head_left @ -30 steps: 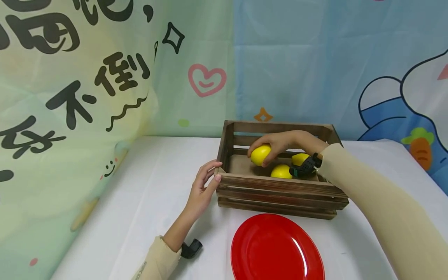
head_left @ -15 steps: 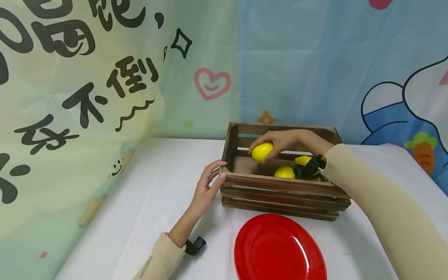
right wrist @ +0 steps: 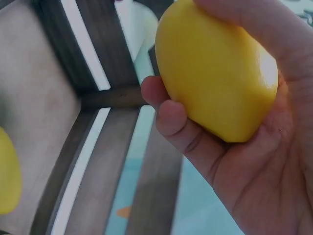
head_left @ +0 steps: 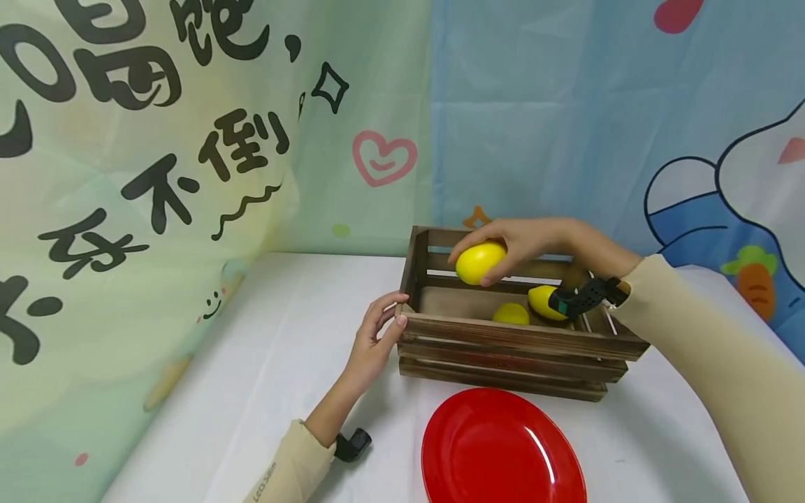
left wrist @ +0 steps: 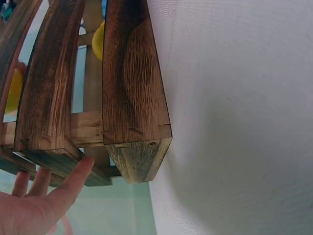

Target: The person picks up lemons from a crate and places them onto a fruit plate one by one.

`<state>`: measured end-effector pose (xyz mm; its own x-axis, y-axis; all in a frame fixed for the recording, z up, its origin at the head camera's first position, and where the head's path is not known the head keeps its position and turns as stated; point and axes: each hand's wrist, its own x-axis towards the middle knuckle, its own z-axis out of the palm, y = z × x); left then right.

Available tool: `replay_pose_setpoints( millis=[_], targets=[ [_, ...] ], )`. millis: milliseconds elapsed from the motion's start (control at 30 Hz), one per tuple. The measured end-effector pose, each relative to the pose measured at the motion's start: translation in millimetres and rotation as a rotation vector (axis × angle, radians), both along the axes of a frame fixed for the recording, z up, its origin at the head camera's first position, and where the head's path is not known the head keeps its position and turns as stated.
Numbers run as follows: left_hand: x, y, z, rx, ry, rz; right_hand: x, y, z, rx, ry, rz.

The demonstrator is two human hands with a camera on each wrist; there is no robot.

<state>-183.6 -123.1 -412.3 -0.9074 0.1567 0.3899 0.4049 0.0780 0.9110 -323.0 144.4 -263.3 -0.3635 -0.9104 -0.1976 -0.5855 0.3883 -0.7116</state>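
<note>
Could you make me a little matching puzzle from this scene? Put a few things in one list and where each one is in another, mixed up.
Things:
1. lemon in the right hand
2. red plate
3. left hand
4. two other lemons

Places:
A. on the crate's near left corner
B. lying inside the crate
C. held above the crate
D. on the table in front of the crate

Pairs: 1-C, 2-D, 3-A, 4-B

Smooth yellow lemon (head_left: 480, 262) (egg-shaped, lying sideways), held above wooden crate (head_left: 516, 342), 2 more lemons inside
</note>
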Motion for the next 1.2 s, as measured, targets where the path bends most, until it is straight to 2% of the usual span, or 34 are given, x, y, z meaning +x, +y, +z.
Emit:
replay_pose_setpoints(
  millis=[267, 533, 733, 833, 1033, 1200],
  targets=[
    [0.1, 0.6, 0.9, 0.004, -0.001, -0.005, 28.6, -0.3, 16.1, -0.035, 0.034, 0.099],
    [0.7, -0.4, 0.7, 0.002, -0.007, -0.005, 69.2, -3.1, 19.1, -0.140, 0.080, 0.206],
    [0.6, -0.4, 1.0, 0.006, -0.007, -0.009, 94.8, -8.6, 11.6, -0.236, 0.063, 0.338],
    [1.1, -0.5, 0.3, 0.007, -0.007, -0.013, 106.6, -9.7, 5.0, -0.254, 0.056, 0.377],
    [2.1, -1.2, 0.9, -0.008, -0.008, 0.001, 121.6, -15.8, -10.0, -0.302, 0.035, 0.473],
    [1.5, -0.9, 3.2, -0.013, -0.010, -0.008, 127.5, -16.0, -22.1, -0.299, 0.005, 0.478]
  ],
)
